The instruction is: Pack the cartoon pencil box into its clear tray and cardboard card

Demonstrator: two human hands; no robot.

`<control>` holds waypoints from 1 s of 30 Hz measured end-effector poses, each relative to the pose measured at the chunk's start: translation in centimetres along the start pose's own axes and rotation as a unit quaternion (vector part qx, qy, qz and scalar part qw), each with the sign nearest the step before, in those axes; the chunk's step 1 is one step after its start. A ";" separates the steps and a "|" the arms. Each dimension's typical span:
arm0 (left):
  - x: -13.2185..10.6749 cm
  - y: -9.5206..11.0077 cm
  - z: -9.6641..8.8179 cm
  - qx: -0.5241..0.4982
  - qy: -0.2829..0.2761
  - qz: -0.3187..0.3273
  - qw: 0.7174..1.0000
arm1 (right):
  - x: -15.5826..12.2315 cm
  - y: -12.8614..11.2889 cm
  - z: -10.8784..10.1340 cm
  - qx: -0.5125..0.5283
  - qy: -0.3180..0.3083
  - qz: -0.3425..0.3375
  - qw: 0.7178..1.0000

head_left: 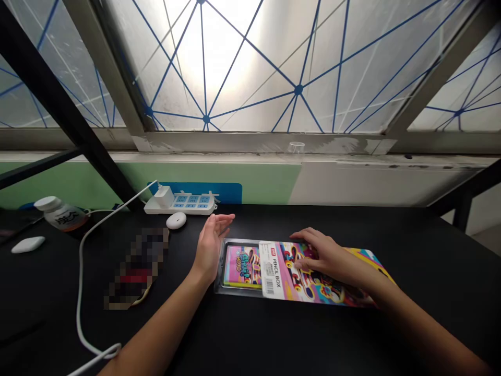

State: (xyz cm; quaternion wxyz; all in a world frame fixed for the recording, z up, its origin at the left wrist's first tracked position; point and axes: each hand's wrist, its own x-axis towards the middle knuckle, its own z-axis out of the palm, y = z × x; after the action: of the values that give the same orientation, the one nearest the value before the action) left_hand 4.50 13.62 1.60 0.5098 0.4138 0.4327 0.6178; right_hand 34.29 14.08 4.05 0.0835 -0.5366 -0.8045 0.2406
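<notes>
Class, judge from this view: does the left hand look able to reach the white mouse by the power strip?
Probably yes: the open left hand holds nothing, and the mouse lies just beyond its fingers, with nothing visible standing between them.

Packaged pencil box (276,277) lying flat

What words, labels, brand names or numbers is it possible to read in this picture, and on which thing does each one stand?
"PENCIL BOX": printed on the white card strip of the packaged pencil box.
Barcode digits on that strip: too small to read.
Curly lettering on the pink card: too stylised to read.
Characters on the label of the white-capped bottle: too blurred to read.
Pixelated object: nothing readable.
</notes>
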 end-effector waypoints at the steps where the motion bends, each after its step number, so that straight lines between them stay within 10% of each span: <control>1: 0.0 0.1 0.0 0.003 0.001 0.000 1.000 | 0.7 -1.1 0.5 -0.017 0.001 -0.014 1.000; 11: 0.2 0.5 -0.7 0.213 -0.055 0.058 0.974 | 6.3 -9.7 4.7 -0.096 0.005 -0.138 0.986; 22: -1.9 1.0 0.3 0.546 -0.178 0.217 0.790 | 0.5 -0.5 1.0 -0.030 0.091 -0.042 0.994; 25: -2.7 1.6 1.1 0.593 -0.159 0.326 0.719 | -1.5 -0.1 0.2 -0.069 0.212 -0.091 0.971; 30: -4.2 2.9 1.7 0.603 -0.120 0.390 0.686 | -2.7 -2.1 0.2 -0.128 0.299 -0.196 0.925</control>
State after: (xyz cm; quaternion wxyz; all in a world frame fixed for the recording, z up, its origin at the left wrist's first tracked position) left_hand 5.88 9.32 4.57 -0.0888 0.8338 0.4470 0.3115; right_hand 33.59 10.97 5.25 0.2965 -0.4210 -0.8553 -0.0574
